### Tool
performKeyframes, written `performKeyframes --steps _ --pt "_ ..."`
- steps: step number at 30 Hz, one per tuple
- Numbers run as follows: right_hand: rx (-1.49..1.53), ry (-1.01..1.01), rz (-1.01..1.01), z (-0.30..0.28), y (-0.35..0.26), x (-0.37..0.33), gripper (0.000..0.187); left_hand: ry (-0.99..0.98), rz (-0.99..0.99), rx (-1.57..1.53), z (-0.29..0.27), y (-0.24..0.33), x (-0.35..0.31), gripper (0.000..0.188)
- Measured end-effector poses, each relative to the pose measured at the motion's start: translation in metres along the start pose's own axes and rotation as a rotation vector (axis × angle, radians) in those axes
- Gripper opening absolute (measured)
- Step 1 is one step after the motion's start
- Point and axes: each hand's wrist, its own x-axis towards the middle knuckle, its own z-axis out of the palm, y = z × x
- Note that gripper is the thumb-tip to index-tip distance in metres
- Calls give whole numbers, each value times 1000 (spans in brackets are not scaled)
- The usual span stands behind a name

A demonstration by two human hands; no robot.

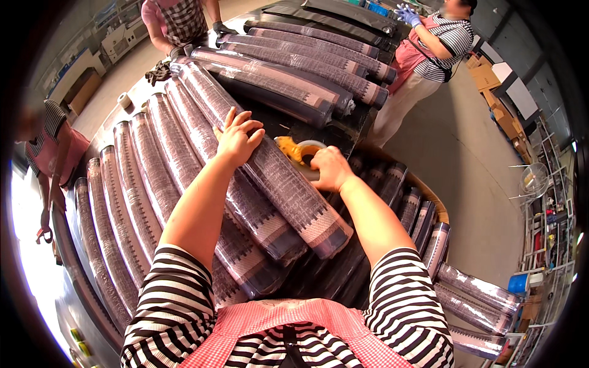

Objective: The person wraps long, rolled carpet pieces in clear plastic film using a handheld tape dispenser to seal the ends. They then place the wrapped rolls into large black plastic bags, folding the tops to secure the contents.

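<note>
the left hand (239,140) lay with fingers spread on the plastic-wrapped rug roll (289,185), which ran beneath it and out between the forearms, while the right hand (333,170) gripped a yellow tape dispenser (288,148) just beside that roll. light, even pressure from the left seemed best for steadying the slick film without creasing it.

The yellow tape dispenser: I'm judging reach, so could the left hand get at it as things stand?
Probably yes: the left hand rests on a plastic-wrapped brown patterned roll beside the yellow tape dispenser, whose yellow end looks unblocked, though the right hand holds the other end.
</note>
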Motion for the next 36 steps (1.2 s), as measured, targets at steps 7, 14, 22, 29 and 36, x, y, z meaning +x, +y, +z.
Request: performKeyframes --steps 7,14,22,29,36 --pt "82 57 160 3 87 -17 36 19 -26 94 15 19 1 33" --pt "136 -74 560 10 56 9 86 13 -78 154 28 32 7 30" --pt "255 153 351 28 48 -13 53 10 0 97 25 23 5 28" --pt "429 12 104 3 54 -24 49 4 47 124 22 40 -37 36" --pt "342 573 466 -2 88 46 56 -51 -13 94 23 50 -36 38"
